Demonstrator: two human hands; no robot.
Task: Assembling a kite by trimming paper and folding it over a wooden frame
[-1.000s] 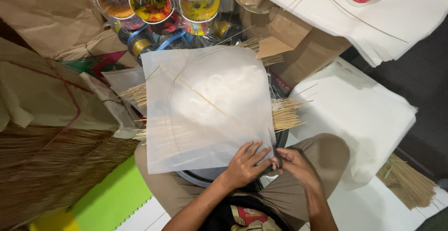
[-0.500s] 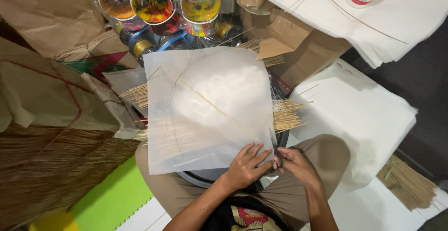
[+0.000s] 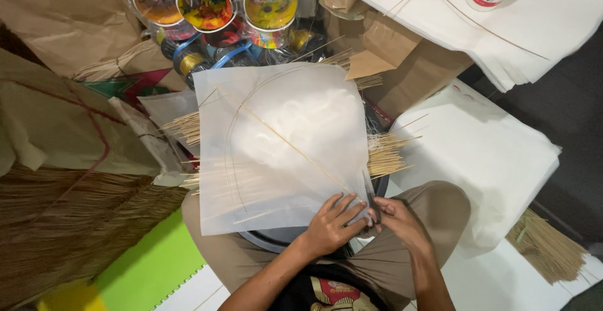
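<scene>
Barely anything moved in the last second: the white paper sheet (image 3: pixel 282 141) with its thin stick frame still sits mid-frame over the lap. The left hand (image 3: pixel 331 222) stays flat, fingers spread on the lower right corner. The right hand (image 3: pixel 397 218) keeps pinching that same corner edge, so it's still fiddly corner work.

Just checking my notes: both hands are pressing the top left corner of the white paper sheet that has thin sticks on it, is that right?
Not quite. In the head view, the left hand and right hand work at the bottom right corner of the white paper sheet, nearest the person, not the top left. The rest holds: thin sticks lie on it.
</scene>
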